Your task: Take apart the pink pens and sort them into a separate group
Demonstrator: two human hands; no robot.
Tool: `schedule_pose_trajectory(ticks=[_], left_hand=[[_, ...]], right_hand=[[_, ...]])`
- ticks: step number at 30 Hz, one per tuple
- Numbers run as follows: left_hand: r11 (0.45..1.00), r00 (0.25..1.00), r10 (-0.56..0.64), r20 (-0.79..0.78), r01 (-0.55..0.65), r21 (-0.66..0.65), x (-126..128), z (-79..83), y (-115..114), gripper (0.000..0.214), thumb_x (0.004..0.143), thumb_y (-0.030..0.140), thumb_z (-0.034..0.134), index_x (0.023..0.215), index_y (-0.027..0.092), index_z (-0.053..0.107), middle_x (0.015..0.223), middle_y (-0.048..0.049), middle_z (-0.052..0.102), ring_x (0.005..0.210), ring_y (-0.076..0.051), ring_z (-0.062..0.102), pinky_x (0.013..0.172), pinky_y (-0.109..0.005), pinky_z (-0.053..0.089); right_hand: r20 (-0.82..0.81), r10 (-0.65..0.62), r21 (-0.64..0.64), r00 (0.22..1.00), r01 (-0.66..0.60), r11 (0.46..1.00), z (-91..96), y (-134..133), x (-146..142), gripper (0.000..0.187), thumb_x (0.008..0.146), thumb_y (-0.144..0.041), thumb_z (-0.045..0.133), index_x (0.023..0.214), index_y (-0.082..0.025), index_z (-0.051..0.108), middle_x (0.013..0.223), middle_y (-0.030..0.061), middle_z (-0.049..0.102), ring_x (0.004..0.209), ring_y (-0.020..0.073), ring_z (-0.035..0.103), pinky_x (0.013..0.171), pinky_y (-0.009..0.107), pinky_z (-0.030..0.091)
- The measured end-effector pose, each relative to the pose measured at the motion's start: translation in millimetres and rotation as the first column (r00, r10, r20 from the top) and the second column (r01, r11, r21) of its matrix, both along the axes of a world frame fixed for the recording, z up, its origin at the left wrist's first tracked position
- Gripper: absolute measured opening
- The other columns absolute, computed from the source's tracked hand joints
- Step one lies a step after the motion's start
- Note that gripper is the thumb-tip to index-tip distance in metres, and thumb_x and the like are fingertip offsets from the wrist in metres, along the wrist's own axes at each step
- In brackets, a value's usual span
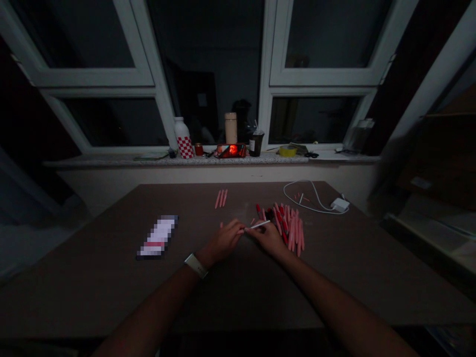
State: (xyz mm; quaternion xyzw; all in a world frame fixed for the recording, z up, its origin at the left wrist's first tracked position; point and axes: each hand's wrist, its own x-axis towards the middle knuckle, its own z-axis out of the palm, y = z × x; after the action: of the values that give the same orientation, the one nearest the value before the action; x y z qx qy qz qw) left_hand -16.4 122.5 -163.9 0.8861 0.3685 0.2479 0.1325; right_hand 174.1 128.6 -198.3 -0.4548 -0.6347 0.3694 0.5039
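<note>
My left hand (225, 241) is closed over the middle of the table, fingertips pinched together and almost meeting those of my right hand. A small pink tip (221, 225) shows just beyond its knuckles; whether it is part of something held is hidden. Between thumb and fingers, my right hand (270, 239) pinches a thin white pen refill (260, 224), which slants up to the right. Right beside that hand lies a loose pile of pink pens (296, 230), with some red and black ones among them. Farther back, three pink pens (221, 198) lie side by side.
A phone (158, 238) with a lit, blurred screen lies at left. A white charger (339, 205) and its looped cable (316, 191) surround small pen parts (301, 199). On the windowsill stand a checkered bottle (184, 140), a beige flask (231, 128), a propped phone (231, 150) and yellow tape (287, 150).
</note>
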Motion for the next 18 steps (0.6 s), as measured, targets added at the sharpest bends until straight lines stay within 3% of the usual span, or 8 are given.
schedule_pose_trajectory(ticks=[5, 11, 14, 18], left_hand=[[1.000, 0.999, -0.001, -0.052, 0.001, -0.015, 1.3, -1.9, -2.3, 0.022, 0.099, 0.030, 0.034, 0.107, 0.022, 0.053, 0.111, -0.0053, 0.060, 0.100, -0.021, 0.059, 0.109, -0.055, 0.026], [0.999, 0.998, 0.025, 0.056, -0.023, -0.042, 1.0, -11.4, 3.5, 0.023, 0.100, 0.030, 0.030, 0.106, 0.022, 0.051, 0.108, -0.0054, 0.061, 0.099, -0.020, 0.059, 0.107, -0.051, 0.029], [0.998, 0.988, 0.063, 0.141, -0.061, -0.020, -2.5, -15.0, 9.3, 0.024, 0.100, 0.029, 0.029, 0.102, 0.020, 0.051, 0.102, -0.0057, 0.060, 0.095, -0.019, 0.057, 0.098, -0.040, 0.039], [0.997, 0.970, 0.078, 0.231, -0.080, 0.002, -7.6, -17.4, 16.1, 0.022, 0.100, 0.030, 0.030, 0.103, 0.019, 0.049, 0.096, -0.0057, 0.056, 0.091, -0.019, 0.055, 0.083, -0.031, 0.044]], right_hand=[[0.116, -0.005, 0.025, 0.993, 0.002, 1.000, 1.6, -1.7, 0.1, 0.034, 0.077, -0.048, 0.067, 0.070, -0.014, 0.065, 0.066, 0.0021, 0.062, 0.062, 0.0152, 0.055, 0.057, 0.025, 0.040], [0.175, 0.195, -0.060, 0.965, -0.187, 0.980, 10.8, -3.2, 10.5, 0.040, 0.078, -0.054, 0.066, 0.072, -0.014, 0.064, 0.065, 0.0002, 0.061, 0.061, 0.0124, 0.054, 0.056, 0.023, 0.039], [0.149, 0.351, -0.144, 0.924, -0.331, 0.933, 32.8, -9.8, 17.5, 0.039, 0.079, -0.053, 0.067, 0.079, -0.014, 0.065, 0.072, 0.0028, 0.066, 0.066, 0.0134, 0.059, 0.060, 0.024, 0.043], [0.177, 0.432, -0.066, 0.884, -0.427, 0.902, 92.1, -50.5, 18.1, 0.029, 0.079, -0.043, 0.071, 0.092, -0.017, 0.067, 0.085, 0.0042, 0.069, 0.075, 0.0142, 0.063, 0.067, 0.025, 0.048]])
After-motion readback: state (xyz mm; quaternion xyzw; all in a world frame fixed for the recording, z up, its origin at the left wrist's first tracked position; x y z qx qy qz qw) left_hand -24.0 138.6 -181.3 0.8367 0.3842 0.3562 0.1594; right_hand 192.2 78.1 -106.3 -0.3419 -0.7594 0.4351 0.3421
